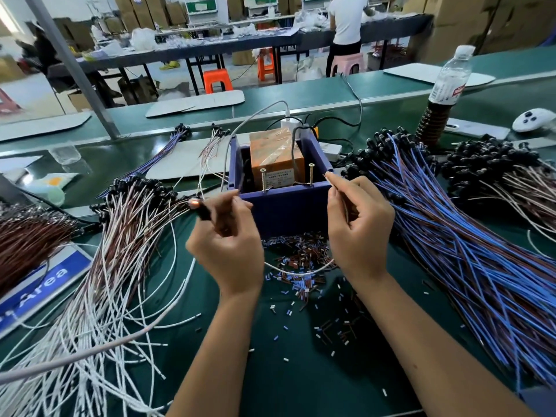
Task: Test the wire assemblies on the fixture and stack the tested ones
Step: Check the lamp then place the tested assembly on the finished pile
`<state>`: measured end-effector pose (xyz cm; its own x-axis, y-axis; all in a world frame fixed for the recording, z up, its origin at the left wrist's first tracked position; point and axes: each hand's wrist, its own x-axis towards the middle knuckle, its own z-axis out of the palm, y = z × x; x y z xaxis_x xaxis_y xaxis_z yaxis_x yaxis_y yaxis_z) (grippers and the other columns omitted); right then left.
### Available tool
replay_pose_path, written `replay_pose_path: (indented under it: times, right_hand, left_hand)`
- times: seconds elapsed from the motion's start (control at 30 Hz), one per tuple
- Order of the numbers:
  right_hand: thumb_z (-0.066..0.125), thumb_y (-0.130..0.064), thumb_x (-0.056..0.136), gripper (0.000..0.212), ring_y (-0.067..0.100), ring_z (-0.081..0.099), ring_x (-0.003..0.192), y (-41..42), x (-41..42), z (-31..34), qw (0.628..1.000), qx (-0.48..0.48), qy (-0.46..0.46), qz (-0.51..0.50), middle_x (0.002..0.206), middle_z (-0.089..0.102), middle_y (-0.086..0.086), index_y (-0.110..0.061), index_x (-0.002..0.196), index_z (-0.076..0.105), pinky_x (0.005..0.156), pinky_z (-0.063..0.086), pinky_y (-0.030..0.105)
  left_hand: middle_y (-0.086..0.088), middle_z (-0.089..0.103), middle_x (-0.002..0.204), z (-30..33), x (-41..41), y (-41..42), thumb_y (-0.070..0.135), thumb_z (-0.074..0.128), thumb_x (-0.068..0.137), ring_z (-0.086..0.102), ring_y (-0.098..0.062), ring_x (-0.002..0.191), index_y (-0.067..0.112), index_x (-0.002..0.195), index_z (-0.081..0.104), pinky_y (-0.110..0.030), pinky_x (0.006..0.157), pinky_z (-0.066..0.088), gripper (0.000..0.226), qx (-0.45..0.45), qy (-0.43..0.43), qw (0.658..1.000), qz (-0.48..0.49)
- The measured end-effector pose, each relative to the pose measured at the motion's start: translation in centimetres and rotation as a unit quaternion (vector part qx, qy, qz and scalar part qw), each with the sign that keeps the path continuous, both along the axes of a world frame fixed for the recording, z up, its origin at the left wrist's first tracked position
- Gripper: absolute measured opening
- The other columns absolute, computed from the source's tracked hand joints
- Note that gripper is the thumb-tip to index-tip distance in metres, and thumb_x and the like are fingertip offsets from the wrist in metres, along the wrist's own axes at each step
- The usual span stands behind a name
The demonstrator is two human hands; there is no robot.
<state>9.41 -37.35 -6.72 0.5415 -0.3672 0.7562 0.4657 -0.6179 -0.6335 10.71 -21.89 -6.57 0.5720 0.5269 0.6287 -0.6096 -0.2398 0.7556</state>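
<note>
Head: hands flank fixture.

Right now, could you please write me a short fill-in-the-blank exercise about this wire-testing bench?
1. The lamp in the left hand is ____.
2. The two upright screws stand on the front wall of a ____ box.
3. The pile of blue wires lies on the person's ____ side.
4. The right hand pinches a wire end near the ____ screw.

Missing words: lit; purple; right; right
</note>
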Motion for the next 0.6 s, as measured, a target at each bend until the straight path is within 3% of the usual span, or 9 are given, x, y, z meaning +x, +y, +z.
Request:
replay_pose_path:
  times: [0.17, 0.27, 0.37, 0.47, 0.53, 0.6]
  right_hand:
    - [0.063, 0.001, 0.099, 0.023, 0.006, 0.061, 0.076, -1.4, -1.9, 1.3, 0.999, 0.036, -0.004, -0.005, 0.088, 0.066, -0.002, -0.002, 0.117, 0.076, 0.068, 0.044, 0.014]
    - [0.064, -0.002, 0.099, 0.021, 0.005, 0.062, 0.077, -5.1, -3.8, 2.9, 0.998, 0.028, -0.019, -0.051, 0.088, 0.068, -0.001, -0.003, 0.115, 0.077, 0.068, 0.045, 0.014]
    - [0.064, -0.009, 0.098, 0.022, 0.003, 0.067, 0.086, -11.5, -6.4, 4.5, 0.992, 0.029, 0.012, -0.124, 0.095, 0.074, -0.004, -0.009, 0.114, 0.079, 0.077, 0.052, 0.020]
    - [0.066, -0.020, 0.096, 0.027, 0.016, 0.072, 0.098, -19.2, -9.7, 5.9, 0.961, 0.048, 0.116, -0.246, 0.107, 0.078, 0.002, -0.013, 0.119, 0.078, 0.091, 0.058, 0.035]
    - [0.065, -0.030, 0.096, 0.042, 0.033, 0.063, 0.115, -23.3, -12.1, 6.6, 0.907, 0.006, 0.204, -0.368, 0.125, 0.070, 0.013, -0.013, 0.134, 0.068, 0.101, 0.050, 0.042]
    - [0.060, -0.036, 0.097, 0.050, 0.041, 0.048, 0.127, -25.7, -14.3, 7.3, 0.861, -0.086, 0.198, -0.461, 0.137, 0.055, 0.018, -0.014, 0.142, 0.059, 0.108, 0.038, 0.046]
  left_hand:
    - [0.005, 0.070, 0.076, 1.2, -0.9, -1.4, -0.002, 0.060, 0.093, 0.066, 0.000, 0.066, 0.006, 0.092, 0.068, -0.014, 0.068, 0.050, 0.011, -0.023, -0.008, 1.000, -0.015]
    - [0.003, 0.071, 0.073, 3.3, -2.1, -5.3, 0.002, 0.062, 0.092, 0.066, -0.006, 0.063, 0.004, 0.091, 0.069, -0.018, 0.063, 0.050, 0.007, -0.053, 0.000, 0.994, -0.098]
    - [0.002, 0.072, 0.070, 5.8, -2.8, -11.2, 0.002, 0.063, 0.091, 0.067, -0.011, 0.064, 0.009, 0.087, 0.069, -0.022, 0.064, 0.052, 0.011, -0.094, 0.029, 0.967, -0.234]
    - [-0.005, 0.074, 0.074, 7.5, -3.3, -18.5, 0.005, 0.064, 0.091, 0.053, -0.007, 0.052, 0.015, 0.084, 0.070, -0.022, 0.054, 0.042, 0.014, -0.109, 0.139, 0.906, -0.383]
    - [-0.009, 0.072, 0.080, 8.0, -3.6, -23.4, 0.008, 0.063, 0.096, 0.043, -0.004, 0.044, 0.012, 0.087, 0.070, -0.021, 0.047, 0.034, 0.012, -0.110, 0.241, 0.848, -0.458]
    - [-0.009, 0.065, 0.082, 8.3, -4.6, -28.3, 0.018, 0.056, 0.103, 0.036, -0.005, 0.042, 0.002, 0.098, 0.072, -0.018, 0.041, 0.029, 0.023, -0.101, 0.347, 0.772, -0.522]
